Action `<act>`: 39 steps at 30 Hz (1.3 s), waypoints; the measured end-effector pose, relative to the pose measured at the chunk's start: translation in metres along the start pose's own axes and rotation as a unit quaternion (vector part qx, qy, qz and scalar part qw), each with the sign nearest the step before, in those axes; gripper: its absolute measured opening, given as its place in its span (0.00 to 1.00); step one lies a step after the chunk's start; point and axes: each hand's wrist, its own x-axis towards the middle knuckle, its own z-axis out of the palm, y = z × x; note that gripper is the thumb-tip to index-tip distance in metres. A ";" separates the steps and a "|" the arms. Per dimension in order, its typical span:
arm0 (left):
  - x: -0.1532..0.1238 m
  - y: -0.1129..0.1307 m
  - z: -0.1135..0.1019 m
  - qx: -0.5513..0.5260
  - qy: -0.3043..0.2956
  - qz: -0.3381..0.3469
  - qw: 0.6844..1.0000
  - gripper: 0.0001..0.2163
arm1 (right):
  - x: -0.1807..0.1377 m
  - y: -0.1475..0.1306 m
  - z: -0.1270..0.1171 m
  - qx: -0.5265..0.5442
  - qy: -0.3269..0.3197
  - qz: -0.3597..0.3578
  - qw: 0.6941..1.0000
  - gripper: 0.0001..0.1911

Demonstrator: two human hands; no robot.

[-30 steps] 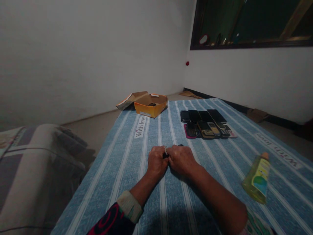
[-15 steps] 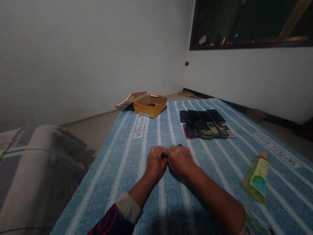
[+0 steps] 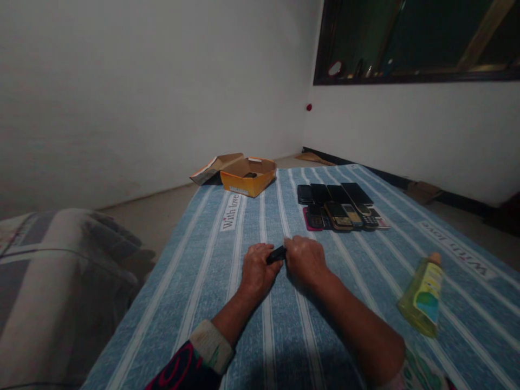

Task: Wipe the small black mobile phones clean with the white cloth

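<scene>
The left hand (image 3: 257, 269) pinches a black object (image 3: 277, 254), seemingly to steady it, while the right hand (image 3: 305, 261) curls against its other end, its hold unclear.

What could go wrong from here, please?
The small black object in the left hand, with the right hand at its other end, might slip if the grip loosens. The bottle, to the right of the right forearm, could be knocked if that arm swings outward.
</scene>
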 end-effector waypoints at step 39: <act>-0.001 0.002 -0.005 -0.005 -0.001 0.009 1.000 0.07 | 0.001 -0.006 0.006 0.049 0.006 -0.025 0.998 0.15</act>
